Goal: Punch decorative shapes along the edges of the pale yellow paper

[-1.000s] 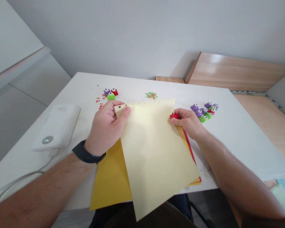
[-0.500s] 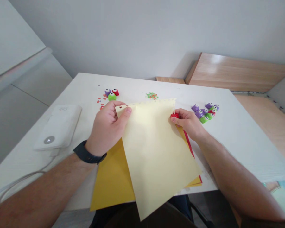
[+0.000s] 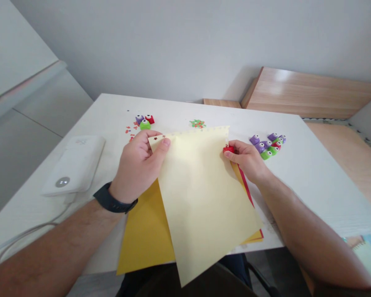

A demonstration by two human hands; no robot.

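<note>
My left hand (image 3: 137,165) pinches the upper left corner of a pale yellow paper sheet (image 3: 204,198), thumb on top. A small star-shaped hole (image 3: 155,138) shows in that corner, close to my thumb. The sheet's top edge is scalloped. My right hand (image 3: 245,161) grips a red craft punch (image 3: 229,149), which sits on the sheet's right edge. Beneath lie a golden yellow sheet (image 3: 145,231) and a red sheet (image 3: 245,196), partly hidden by the pale sheet.
Several purple, green and red punches (image 3: 267,144) stand right of the paper, and more (image 3: 144,122) stand behind it. Paper cut-outs (image 3: 198,123) are scattered on the white table (image 3: 284,177). A white power bank (image 3: 74,165) with a cable lies at the left.
My right hand and the red punch have shifted slightly right along the sheet's edge. The pale sheet's top edge has risen a little.
</note>
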